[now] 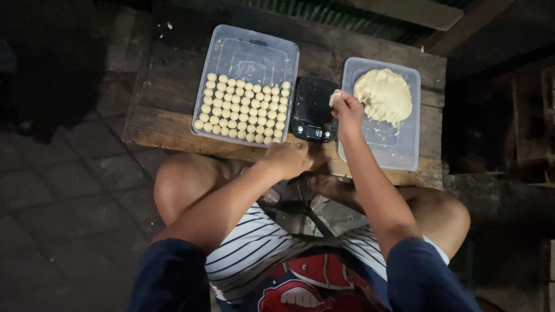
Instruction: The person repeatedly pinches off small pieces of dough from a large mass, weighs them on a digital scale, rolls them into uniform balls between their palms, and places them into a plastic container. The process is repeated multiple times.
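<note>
We see our right hand (347,107) raised over the right edge of the scale (313,110), its fingers pinched together on a small dough piece (333,99). The piece sits at the fingertips, on the left side of the hand, sticking out toward the scale. It is just above the gap between the scale and the right tray (404,151), so it lies neither on the platform nor in the tray.

Our left hand (287,159) rests nearer to us, at the near edge of the table (162,124), just below the left tray (231,49) and the scale. Its fingers are curled in toward the palm; we cannot tell whether anything is inside them.

The left tray is clear plastic and holds rows of small dough balls (243,108), packed close in its near half, while its far half is bare. The scale stands between the two trays, black, with a lit display on its near edge. The right tray holds a dough lump (384,95) in its far half, just right of the pinching hand and close to it; whether they touch we cannot say.

The table is rough dark wood. Our knees show below it, left and right, with a striped shirt (260,242) between them. The floor (63,202) to the left is dark paving.
</note>
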